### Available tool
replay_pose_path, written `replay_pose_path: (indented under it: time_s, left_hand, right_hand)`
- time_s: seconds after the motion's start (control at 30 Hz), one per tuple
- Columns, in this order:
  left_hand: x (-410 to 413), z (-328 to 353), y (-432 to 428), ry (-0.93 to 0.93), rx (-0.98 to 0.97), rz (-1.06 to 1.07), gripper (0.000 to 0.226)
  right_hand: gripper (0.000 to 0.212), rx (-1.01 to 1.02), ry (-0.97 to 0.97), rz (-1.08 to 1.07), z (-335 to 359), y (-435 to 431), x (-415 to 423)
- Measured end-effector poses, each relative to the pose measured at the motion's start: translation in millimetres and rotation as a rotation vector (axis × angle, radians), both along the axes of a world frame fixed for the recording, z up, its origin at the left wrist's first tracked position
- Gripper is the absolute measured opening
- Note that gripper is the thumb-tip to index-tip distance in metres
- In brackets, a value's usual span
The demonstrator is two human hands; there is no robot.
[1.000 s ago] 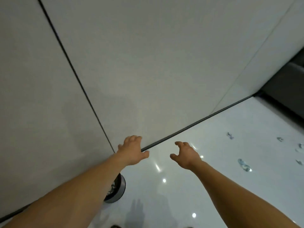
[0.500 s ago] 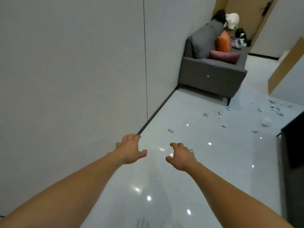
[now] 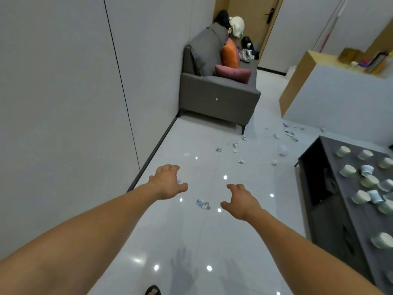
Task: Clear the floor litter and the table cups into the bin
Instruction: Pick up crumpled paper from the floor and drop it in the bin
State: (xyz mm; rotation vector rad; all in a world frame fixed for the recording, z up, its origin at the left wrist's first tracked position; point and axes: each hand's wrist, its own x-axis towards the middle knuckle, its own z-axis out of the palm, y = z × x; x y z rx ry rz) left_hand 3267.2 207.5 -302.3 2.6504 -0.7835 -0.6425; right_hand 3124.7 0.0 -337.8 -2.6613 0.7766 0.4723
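Two bare hands reach out over a glossy white floor strewn with paper litter, both holding nothing.

The left hand [image 3: 168,182] and right hand [image 3: 240,202] hang palm-down with fingers spread and loosely bent, gripping nothing; a crumpled paper scrap [image 3: 203,204] lies on the floor [image 3: 191,231] between them, touching neither; a tiny scrap shows just beside the left palm, and I cannot tell whether it is touched; more scraps [image 3: 236,145] are scattered farther off, near the front leg of the grey sofa [image 3: 217,96] against the wall; the paper cups [image 3: 348,170] sit spread over the dark tabletop [image 3: 340,209] at the right, most clustered toward its far end, a few tipped over, one near its near end.
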Motion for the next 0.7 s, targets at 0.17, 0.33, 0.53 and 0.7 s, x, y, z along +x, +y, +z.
replay_pose_path:
  time_s: [0.17,0.33,0.53,0.7]
  left_hand:
    - [53,5,-47,-0.005,0.009,-0.054,0.079]
    - [99,-11,-101,0.033,0.020,-0.050,0.080]
    - [164,-50,-182,0.071,0.127,0.046,0.084]
    - [199,-83,-253,0.185,0.187,0.136,0.078]
  right_hand:
    - [0.073,0.009,0.013,-0.048,-2,-36,42]
    - [0.073,0.048,0.029,-0.027,-23,-89,95]
    - [0.074,0.121,0.052,0.068,-73,-181,181]
    - [0.072,0.199,0.105,0.099,-111,-258,232]
